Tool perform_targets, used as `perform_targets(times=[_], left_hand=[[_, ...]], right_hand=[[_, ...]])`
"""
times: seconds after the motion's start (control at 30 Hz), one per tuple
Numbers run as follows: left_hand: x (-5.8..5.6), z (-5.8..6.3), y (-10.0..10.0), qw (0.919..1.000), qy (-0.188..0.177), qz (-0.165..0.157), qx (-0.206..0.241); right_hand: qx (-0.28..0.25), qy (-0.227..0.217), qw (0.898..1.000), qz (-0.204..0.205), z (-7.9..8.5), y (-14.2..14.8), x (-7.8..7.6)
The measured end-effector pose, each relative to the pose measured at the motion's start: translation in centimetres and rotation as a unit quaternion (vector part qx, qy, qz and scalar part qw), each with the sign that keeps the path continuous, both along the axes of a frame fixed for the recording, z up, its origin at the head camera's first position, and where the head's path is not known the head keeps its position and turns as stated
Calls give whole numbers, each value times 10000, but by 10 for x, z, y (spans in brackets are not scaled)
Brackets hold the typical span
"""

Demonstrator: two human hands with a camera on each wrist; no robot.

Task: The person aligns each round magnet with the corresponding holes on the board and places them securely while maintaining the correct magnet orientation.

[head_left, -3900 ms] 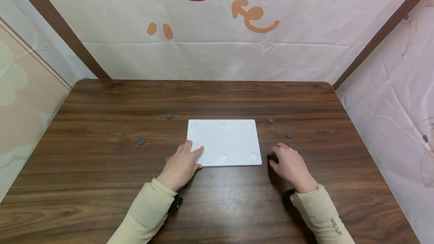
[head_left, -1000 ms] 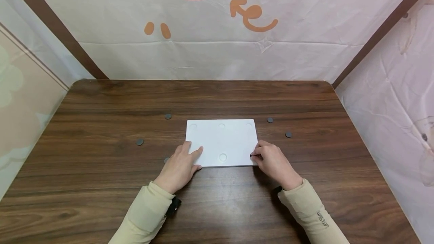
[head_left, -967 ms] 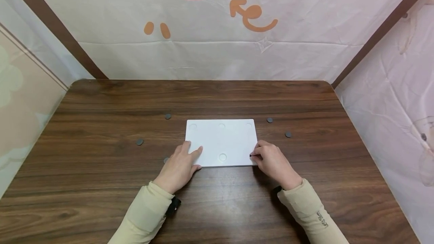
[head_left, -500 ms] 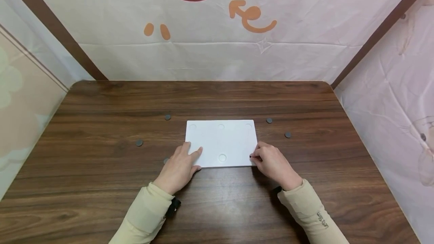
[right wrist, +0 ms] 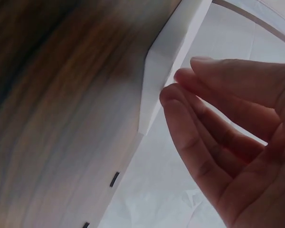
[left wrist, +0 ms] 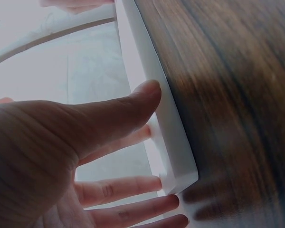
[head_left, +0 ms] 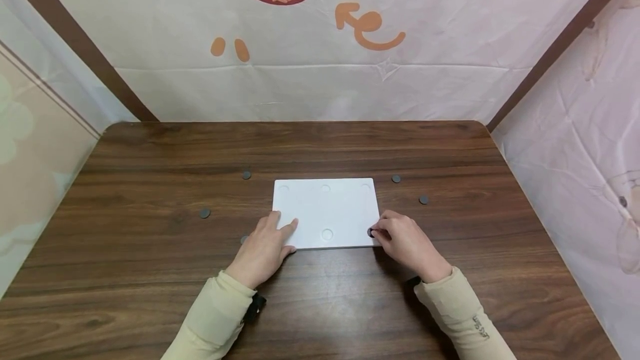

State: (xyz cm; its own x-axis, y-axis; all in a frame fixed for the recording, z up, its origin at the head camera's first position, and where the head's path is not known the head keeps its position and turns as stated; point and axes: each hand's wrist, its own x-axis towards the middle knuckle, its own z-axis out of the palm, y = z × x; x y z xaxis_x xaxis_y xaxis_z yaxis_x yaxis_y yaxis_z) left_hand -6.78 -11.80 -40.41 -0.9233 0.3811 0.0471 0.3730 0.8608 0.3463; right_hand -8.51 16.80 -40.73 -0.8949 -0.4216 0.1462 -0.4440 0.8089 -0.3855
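Observation:
A white rectangular board (head_left: pixel 327 207) with round shallow recesses lies flat on the table. My left hand (head_left: pixel 260 251) rests on its near left corner, fingers spread, thumb along the front edge in the left wrist view. My right hand (head_left: pixel 407 240) is bent over the near right corner. A small dark disc (head_left: pixel 370 232) shows at its fingertips, at the recess there, partly covered by the fingers. In the right wrist view the thumb stands a little apart from the bent index finger (right wrist: pixel 178 118), with no disc visible between them.
More dark discs lie on the wooden table (head_left: pixel 150 282): one disc (head_left: pixel 246 175) back left, another disc (head_left: pixel 205 213) farther left, a disc (head_left: pixel 244 239) half behind the left hand, and two right of the board, a disc (head_left: pixel 396 179) and a disc (head_left: pixel 424 199).
My right hand has come left from the table beside the board to its near right corner, bringing a dark disc. More of that disc shows now. The left hand has stayed on the board.

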Motion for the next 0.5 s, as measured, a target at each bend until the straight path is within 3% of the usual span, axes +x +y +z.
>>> perform_targets(times=[0.5], left_hand=[[1,-2,0,10000,86,-25,7]], right_hand=[[36,21,9987,-513,-3,17,-8]])
